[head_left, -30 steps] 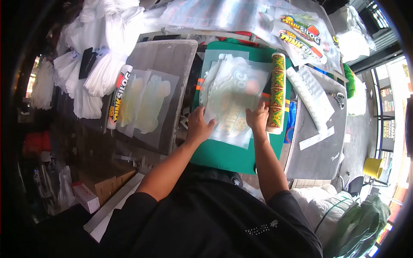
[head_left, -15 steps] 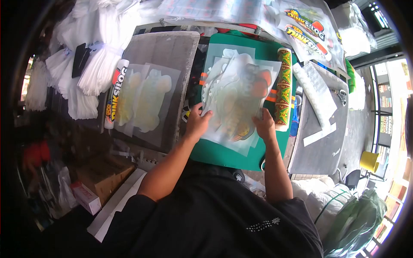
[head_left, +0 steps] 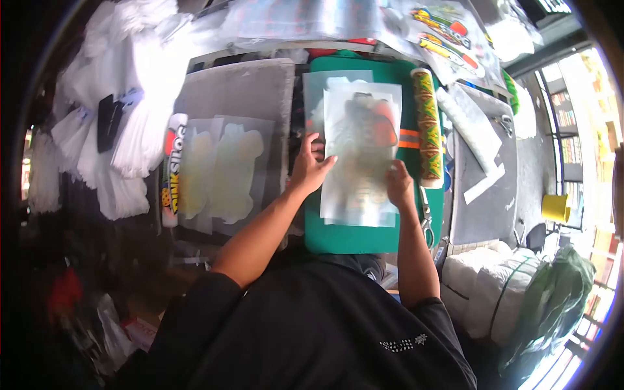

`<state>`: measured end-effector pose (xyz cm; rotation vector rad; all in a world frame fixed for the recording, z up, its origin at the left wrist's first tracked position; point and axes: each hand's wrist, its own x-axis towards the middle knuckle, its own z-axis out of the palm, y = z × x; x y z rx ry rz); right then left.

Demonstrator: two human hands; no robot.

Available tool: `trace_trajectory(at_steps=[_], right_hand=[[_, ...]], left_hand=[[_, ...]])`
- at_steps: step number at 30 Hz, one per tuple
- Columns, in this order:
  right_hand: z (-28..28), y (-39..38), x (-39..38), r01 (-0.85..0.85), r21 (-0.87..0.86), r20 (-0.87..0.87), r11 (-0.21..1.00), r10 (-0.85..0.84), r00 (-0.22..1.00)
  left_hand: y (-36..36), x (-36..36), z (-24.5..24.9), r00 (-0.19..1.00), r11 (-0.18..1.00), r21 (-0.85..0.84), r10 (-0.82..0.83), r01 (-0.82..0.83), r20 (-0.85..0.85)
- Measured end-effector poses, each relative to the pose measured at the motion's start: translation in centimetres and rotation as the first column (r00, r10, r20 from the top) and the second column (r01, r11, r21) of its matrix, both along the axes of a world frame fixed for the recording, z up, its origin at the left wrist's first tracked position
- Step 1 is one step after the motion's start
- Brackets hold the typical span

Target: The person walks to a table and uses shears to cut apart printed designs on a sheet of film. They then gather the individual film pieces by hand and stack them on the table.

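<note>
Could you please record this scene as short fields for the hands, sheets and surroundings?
Sheets: translucent, stacked, print showing faintly
Beneath: green board
Left hand: spread at the sheets' left edge, thumb over them
Right hand: curled at their right edge, grip unclear
Right side: patterned roll, scissors near its lower end
Left side: grey table, lettered roll, other sheets

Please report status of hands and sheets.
Translucent sheets over green board. Left hand at their left edge, right hand at their right. Scissors apart, right side.
</note>
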<state>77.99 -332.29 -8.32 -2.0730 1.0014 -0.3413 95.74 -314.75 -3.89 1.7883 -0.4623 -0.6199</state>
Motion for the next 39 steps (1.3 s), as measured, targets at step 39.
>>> trace_trajectory(at_steps=[39], right_hand=[[6.2,6.2,9.3,-0.44,0.488,0.705,0.754,-0.044,0.708]], left_hand=[[7.6,11.9,8.5,0.881,0.889,-0.02,-0.451,0.458,0.139]])
